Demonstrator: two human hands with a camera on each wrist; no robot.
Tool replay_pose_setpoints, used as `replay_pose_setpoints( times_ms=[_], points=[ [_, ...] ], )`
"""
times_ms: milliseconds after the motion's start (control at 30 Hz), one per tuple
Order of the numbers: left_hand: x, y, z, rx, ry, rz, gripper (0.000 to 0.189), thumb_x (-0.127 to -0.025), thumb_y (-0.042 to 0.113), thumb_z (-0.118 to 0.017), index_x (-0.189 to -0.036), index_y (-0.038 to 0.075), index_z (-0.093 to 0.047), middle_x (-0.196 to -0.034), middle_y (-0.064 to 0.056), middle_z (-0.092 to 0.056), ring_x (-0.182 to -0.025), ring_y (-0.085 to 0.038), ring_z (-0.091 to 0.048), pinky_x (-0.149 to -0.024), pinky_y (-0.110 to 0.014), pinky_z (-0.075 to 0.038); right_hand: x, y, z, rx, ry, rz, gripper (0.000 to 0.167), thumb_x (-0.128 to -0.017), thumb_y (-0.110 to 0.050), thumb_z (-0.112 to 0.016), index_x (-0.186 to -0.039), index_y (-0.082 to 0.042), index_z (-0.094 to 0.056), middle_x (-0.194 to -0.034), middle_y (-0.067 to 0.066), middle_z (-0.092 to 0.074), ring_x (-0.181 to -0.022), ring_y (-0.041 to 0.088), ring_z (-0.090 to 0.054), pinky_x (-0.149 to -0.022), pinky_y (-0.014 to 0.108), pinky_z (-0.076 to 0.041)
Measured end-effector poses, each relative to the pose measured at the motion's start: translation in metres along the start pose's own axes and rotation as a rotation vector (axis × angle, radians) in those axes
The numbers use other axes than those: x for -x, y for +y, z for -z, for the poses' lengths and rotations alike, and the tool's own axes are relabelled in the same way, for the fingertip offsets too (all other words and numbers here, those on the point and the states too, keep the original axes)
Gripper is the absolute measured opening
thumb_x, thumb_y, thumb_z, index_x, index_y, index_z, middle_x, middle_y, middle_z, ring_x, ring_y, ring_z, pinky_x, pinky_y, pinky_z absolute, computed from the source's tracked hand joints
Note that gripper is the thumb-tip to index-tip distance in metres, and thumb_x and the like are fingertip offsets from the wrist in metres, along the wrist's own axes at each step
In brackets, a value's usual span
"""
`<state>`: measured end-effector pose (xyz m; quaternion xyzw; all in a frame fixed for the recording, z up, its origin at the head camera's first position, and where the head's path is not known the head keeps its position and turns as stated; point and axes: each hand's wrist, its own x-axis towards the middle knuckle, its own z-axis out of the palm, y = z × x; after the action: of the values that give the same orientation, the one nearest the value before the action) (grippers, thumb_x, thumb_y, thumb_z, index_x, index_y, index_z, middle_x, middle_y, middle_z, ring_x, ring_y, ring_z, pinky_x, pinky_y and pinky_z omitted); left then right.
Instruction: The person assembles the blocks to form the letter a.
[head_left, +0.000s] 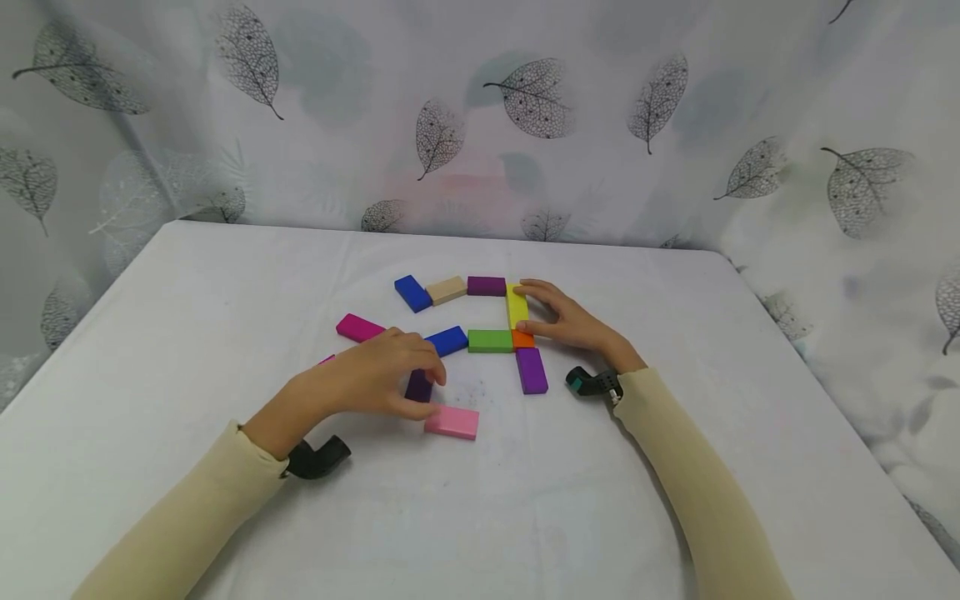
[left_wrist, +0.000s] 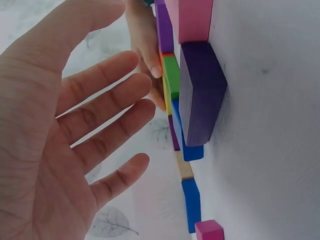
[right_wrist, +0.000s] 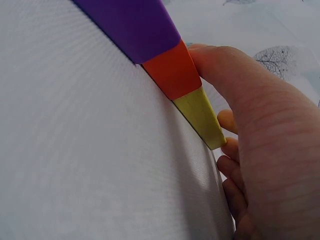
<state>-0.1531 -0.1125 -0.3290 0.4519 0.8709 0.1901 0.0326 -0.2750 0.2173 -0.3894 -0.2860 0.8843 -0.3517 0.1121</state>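
My left hand (head_left: 375, 375) hovers with loosely spread fingers over a dark purple block (left_wrist: 202, 92), its palm bare in the left wrist view. Below its thumb, a pink block (head_left: 453, 422) lies flat on the table; the hand partly hides both blocks. My right hand (head_left: 570, 321) rests at a yellow block (head_left: 517, 308). Its index fingertip touches the far end, and the thumb tip lies where the yellow meets an orange block (right_wrist: 172, 70). A purple block (head_left: 532, 371) extends toward me from the orange one.
On the white-covered table (head_left: 600, 500), a green block (head_left: 491, 341) and a blue block (head_left: 447, 341) run left from the orange one. Farther back lie plum (head_left: 486, 286), tan (head_left: 446, 289) and another blue block (head_left: 412, 293). A magenta block (head_left: 360, 327) sits left.
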Motion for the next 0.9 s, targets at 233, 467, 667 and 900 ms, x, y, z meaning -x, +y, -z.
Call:
replay_pose_setpoints(
  times_ms=[233, 467, 667, 900],
  points=[
    [0.002, -0.008, 0.004, 0.010, 0.034, 0.013, 0.026, -0.082, 0.031, -0.077, -0.099, 0.014, -0.071, -0.096, 0.004, -0.067, -0.098, -0.012, -0.059, -0.092, -0.041, -0.046, 0.001, -0.003, 0.002, 0.017, -0.007, -0.012, 0.066, -0.092, -0.029, -0.067, -0.150, -0.016, -0.037, -0.161, 0.007, -0.019, -0.149, 0.029, -0.013, -0.117, 0.059, -0.011],
    [0.005, -0.016, 0.006, -0.003, 0.048, 0.036, 0.026, -0.082, 0.033, -0.078, -0.099, 0.014, -0.071, -0.094, 0.004, -0.066, -0.095, -0.015, -0.062, -0.092, -0.042, -0.046, 0.001, -0.003, 0.003, 0.022, -0.011, -0.022, 0.067, -0.092, -0.031, -0.067, -0.151, -0.017, -0.037, -0.161, 0.007, -0.018, -0.149, 0.029, -0.012, -0.117, 0.059, -0.011],
    [0.008, -0.023, 0.009, 0.020, 0.061, 0.059, 0.022, -0.085, 0.028, -0.075, -0.100, 0.012, -0.071, -0.095, 0.001, -0.067, -0.095, -0.016, -0.062, -0.094, -0.044, -0.045, 0.001, -0.002, 0.002, 0.020, -0.010, -0.021, 0.067, -0.092, -0.030, -0.067, -0.151, -0.017, -0.037, -0.161, 0.007, -0.018, -0.149, 0.029, -0.012, -0.117, 0.058, -0.011],
    [0.011, -0.028, 0.012, 0.042, 0.059, 0.123, 0.024, -0.086, 0.027, -0.074, -0.103, 0.012, -0.071, -0.100, 0.001, -0.067, -0.098, -0.017, -0.062, -0.093, -0.042, -0.045, 0.001, -0.002, 0.001, 0.029, -0.008, -0.014, 0.066, -0.093, -0.029, -0.067, -0.150, -0.016, -0.037, -0.161, 0.007, -0.019, -0.149, 0.029, -0.014, -0.117, 0.058, -0.012]
  ],
)
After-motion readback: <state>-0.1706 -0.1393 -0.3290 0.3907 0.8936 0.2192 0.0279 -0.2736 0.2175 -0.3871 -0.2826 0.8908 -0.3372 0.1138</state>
